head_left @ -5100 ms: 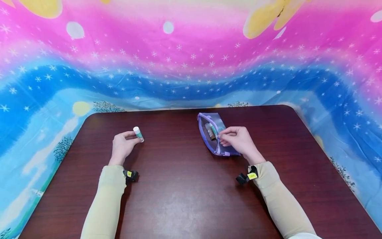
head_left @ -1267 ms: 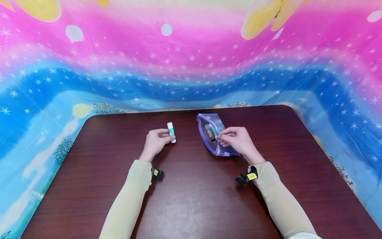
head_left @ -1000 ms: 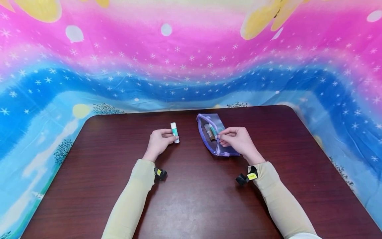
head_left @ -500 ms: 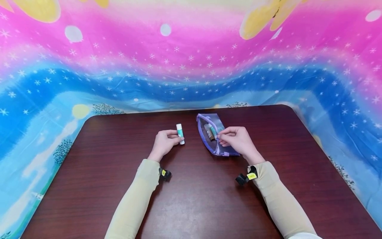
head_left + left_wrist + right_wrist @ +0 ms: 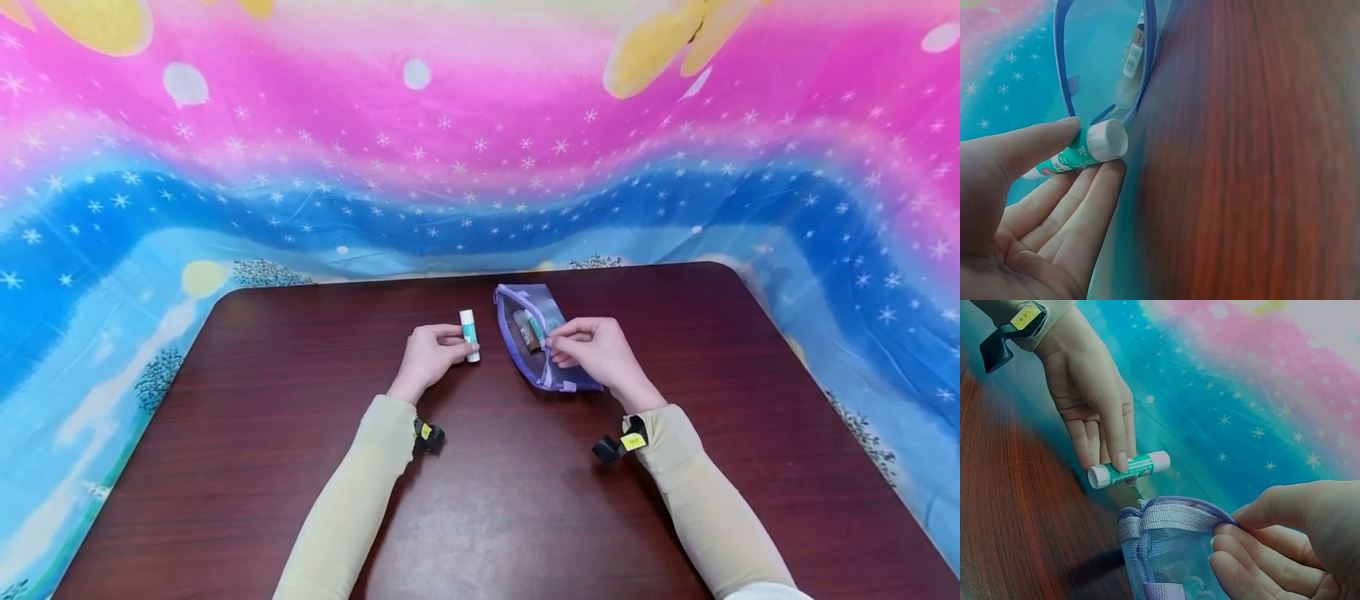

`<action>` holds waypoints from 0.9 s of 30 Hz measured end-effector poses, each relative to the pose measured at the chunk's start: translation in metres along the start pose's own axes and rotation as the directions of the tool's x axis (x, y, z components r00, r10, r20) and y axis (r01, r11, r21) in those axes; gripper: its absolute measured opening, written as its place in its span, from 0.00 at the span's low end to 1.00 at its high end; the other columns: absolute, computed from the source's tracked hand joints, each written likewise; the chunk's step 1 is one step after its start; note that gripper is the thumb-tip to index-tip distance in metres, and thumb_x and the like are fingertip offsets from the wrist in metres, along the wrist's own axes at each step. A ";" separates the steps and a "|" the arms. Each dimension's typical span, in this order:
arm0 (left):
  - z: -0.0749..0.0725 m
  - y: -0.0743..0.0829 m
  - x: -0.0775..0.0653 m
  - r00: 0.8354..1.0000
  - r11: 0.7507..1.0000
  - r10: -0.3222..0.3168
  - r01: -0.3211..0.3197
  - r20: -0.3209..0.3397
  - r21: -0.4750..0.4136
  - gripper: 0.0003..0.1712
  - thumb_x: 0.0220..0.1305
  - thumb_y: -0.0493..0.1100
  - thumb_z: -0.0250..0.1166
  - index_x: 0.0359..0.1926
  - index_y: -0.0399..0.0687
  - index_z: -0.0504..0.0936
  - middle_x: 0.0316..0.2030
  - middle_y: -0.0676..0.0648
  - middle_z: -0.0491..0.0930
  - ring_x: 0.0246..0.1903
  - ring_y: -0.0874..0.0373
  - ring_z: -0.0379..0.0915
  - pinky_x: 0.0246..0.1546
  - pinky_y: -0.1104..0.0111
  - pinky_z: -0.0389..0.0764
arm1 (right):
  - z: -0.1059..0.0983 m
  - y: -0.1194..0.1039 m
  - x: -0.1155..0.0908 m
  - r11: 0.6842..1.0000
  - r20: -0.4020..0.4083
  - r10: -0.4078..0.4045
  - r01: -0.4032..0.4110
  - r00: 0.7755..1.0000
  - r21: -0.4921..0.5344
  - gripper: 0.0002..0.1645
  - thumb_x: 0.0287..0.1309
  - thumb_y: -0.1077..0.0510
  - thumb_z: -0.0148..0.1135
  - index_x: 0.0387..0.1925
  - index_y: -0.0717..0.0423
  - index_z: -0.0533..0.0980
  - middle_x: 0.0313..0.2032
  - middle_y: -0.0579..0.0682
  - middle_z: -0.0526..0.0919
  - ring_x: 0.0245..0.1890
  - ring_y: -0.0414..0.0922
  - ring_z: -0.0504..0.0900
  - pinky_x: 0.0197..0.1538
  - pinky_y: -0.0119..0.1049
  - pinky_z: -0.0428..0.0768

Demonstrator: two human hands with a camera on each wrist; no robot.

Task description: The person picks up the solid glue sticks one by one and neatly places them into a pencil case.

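Note:
My left hand (image 5: pixel 429 360) pinches a white and green glue stick (image 5: pixel 468 336) between thumb and fingers, a short way left of a purple mesh zipper pouch (image 5: pixel 517 365). In the left wrist view the glue stick (image 5: pixel 1077 154) lies across the fingertips, with the pouch's open mouth just beyond. My right hand (image 5: pixel 596 354) pinches the near-right edge of the pouch's mouth, and the opening gapes. Inside the pouch are a brownish tube with a label (image 5: pixel 527 332) and a green and white stick (image 5: pixel 536 325). In the right wrist view the glue stick (image 5: pixel 1129 470) is above and apart from the pouch rim (image 5: pixel 1179 515).
A dark red-brown wooden table (image 5: pixel 480 500) lies under both arms. Behind it hangs a pink and blue patterned cloth (image 5: pixel 420 183), meeting the table's back edge. Black wrist cameras (image 5: pixel 430 435) sit on both sleeves.
From the left part of the table my left hand has carried the glue stick rightward, toward the pouch. The right hand and the pouch have stayed in place.

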State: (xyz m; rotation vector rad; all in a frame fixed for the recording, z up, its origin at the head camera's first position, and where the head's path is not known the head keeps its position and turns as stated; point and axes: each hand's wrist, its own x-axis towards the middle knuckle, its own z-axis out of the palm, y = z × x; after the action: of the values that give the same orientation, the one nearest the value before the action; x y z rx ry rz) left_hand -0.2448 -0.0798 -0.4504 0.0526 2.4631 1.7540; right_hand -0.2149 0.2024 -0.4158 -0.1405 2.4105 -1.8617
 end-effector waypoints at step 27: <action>0.029 0.010 0.010 0.999 0.999 -0.018 0.020 0.042 -0.048 0.24 0.57 0.40 0.79 0.53 0.36 0.85 0.37 0.44 0.88 0.35 0.56 0.87 0.41 0.66 0.86 | 0.002 -0.003 -0.002 1.000 -0.005 -0.023 0.023 1.000 0.006 0.13 0.63 0.63 0.70 0.44 0.71 0.84 0.34 0.62 0.88 0.29 0.49 0.88 0.36 0.41 0.88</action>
State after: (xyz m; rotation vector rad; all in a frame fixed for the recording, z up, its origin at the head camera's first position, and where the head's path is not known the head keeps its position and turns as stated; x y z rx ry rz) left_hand -0.2513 -0.0485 -0.4514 0.0602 2.3836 1.7852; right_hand -0.2128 0.1998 -0.4132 -0.1640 2.4162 -1.8817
